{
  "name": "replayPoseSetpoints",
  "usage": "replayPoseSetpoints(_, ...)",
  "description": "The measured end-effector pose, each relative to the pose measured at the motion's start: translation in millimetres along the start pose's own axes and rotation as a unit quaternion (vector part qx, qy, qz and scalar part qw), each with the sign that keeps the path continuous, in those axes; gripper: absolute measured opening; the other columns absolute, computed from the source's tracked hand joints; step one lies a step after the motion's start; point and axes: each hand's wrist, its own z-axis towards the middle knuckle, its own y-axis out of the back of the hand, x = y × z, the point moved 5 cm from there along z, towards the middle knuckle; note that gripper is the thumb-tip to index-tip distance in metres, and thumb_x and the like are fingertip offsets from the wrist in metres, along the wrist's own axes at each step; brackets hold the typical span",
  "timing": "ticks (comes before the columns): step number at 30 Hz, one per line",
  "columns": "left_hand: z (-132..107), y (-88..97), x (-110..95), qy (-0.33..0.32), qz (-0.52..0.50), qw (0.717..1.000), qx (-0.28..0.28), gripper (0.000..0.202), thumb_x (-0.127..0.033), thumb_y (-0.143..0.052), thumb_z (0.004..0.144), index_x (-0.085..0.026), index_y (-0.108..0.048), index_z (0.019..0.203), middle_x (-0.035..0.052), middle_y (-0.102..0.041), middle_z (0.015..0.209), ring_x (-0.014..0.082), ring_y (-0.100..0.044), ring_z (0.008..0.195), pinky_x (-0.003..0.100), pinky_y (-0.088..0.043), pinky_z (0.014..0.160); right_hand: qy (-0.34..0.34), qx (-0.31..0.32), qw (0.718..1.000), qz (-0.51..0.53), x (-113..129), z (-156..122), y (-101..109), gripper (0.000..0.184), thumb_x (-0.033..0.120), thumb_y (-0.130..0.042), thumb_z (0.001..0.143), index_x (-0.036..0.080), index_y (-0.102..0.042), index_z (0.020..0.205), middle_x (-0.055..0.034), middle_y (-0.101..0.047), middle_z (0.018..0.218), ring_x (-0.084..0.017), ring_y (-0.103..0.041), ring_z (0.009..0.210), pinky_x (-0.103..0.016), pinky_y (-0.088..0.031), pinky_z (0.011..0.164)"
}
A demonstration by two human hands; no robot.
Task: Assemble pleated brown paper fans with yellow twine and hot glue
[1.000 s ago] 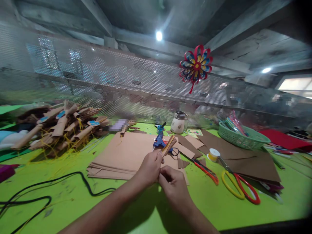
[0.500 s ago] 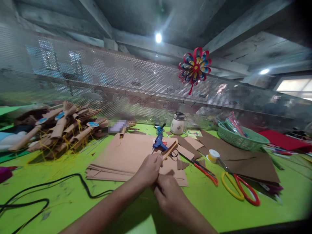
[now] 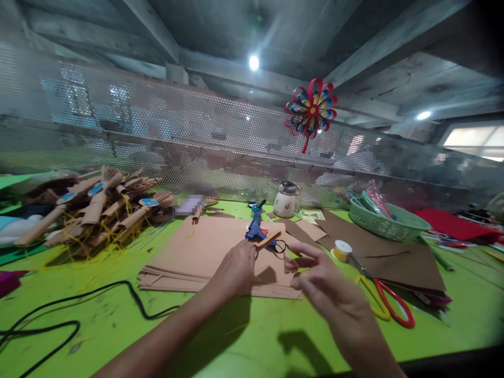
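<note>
My left hand (image 3: 237,268) is closed on a narrow folded piece of brown paper (image 3: 270,240), which sticks out to the upper right. Just beyond it, a blue glue gun (image 3: 255,228) stands on a stack of brown kraft paper (image 3: 212,239). My right hand (image 3: 328,281) is apart from the left, over the stack's right edge, fingers spread. A small yellowish bit shows by its fingertips, too blurred to name. Right of that hand lie a spool of yellow thread (image 3: 341,248) and large scissors (image 3: 394,302) with yellow and red handles.
Paper-wrapped bundles with yellow strands (image 3: 94,205) are heaped at the left. A black cord (image 3: 129,294) crosses the table's left front. At the back stand a white jar (image 3: 286,202) and a green basket (image 3: 389,223). Dark brown sheets (image 3: 378,257) lie at the right.
My right hand has parted from my left and moved right, its fingers now spread. The left hand still holds the folded paper, which sits slightly lower and further left.
</note>
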Motion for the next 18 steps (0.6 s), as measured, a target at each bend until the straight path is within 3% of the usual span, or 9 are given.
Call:
replayPoseSetpoints(4,0,-3.1,0,0.028,0.023,0.999,0.037,0.031,-0.021,-0.029,0.090,-0.016,-0.059,0.086,0.0092,-0.063,0.081,0.0202,-0.057,0.072,0.029,-0.039,0.066,-0.055,-0.106,0.989,0.089,-18,10,33,0.014,0.023,-0.055,0.088,0.021,-0.069,0.087,-0.0072,-0.068,0.096,-0.020,-0.063,0.089,-0.036,-0.050,0.083)
replayPoseSetpoints(7,1,-7.8,2,0.054,0.044,0.995,0.070,0.032,-0.023,-0.028,0.090,-0.016,-0.058,0.080,0.0096,-0.063,0.077,0.0205,-0.056,0.069,0.029,-0.037,0.062,-0.019,-0.204,0.964,0.171,-29,25,60,0.011,0.022,-0.057,0.086,0.020,-0.068,0.083,-0.0046,-0.069,0.086,-0.019,-0.065,0.086,-0.038,-0.050,0.085)
replayPoseSetpoints(9,1,-10.0,2,0.056,0.045,0.994,0.084,0.033,-0.024,-0.028,0.090,-0.016,-0.057,0.079,0.0088,-0.062,0.075,0.0198,-0.055,0.066,0.029,-0.036,0.061,-0.005,-0.233,0.950,0.206,-37,34,69,0.010,0.021,-0.060,0.084,0.019,-0.068,0.078,-0.0030,-0.068,0.079,-0.018,-0.065,0.081,-0.038,-0.050,0.085)
replayPoseSetpoints(11,1,-10.9,1,0.051,0.029,0.994,0.087,0.033,-0.026,-0.027,0.091,-0.017,-0.057,0.080,0.0081,-0.063,0.076,0.0192,-0.055,0.067,0.028,-0.036,0.061,-0.029,-0.212,0.955,0.205,-43,38,66,0.010,0.022,-0.062,0.082,0.018,-0.069,0.076,-0.0034,-0.067,0.077,-0.018,-0.065,0.079,-0.038,-0.051,0.083)
replayPoseSetpoints(14,2,-10.6,3,0.058,0.000,0.995,0.078,0.035,-0.027,-0.025,0.091,-0.017,-0.058,0.084,0.0085,-0.063,0.080,0.0192,-0.056,0.071,0.028,-0.037,0.064,-0.081,-0.138,0.975,0.153,-43,29,45,0.011,0.026,-0.062,0.083,0.018,-0.069,0.080,-0.0059,-0.069,0.082,-0.021,-0.065,0.083,-0.037,-0.052,0.080)
replayPoseSetpoints(18,2,-10.4,10,0.060,0.012,0.996,0.058,0.036,-0.027,-0.024,0.091,-0.017,-0.057,0.080,0.0083,-0.062,0.077,0.0196,-0.055,0.069,0.029,-0.037,0.063,-0.054,-0.038,0.991,0.117,-26,10,14,0.016,0.027,-0.057,0.087,0.018,-0.069,0.081,-0.0066,-0.069,0.081,-0.019,-0.065,0.077,-0.034,-0.054,0.070)
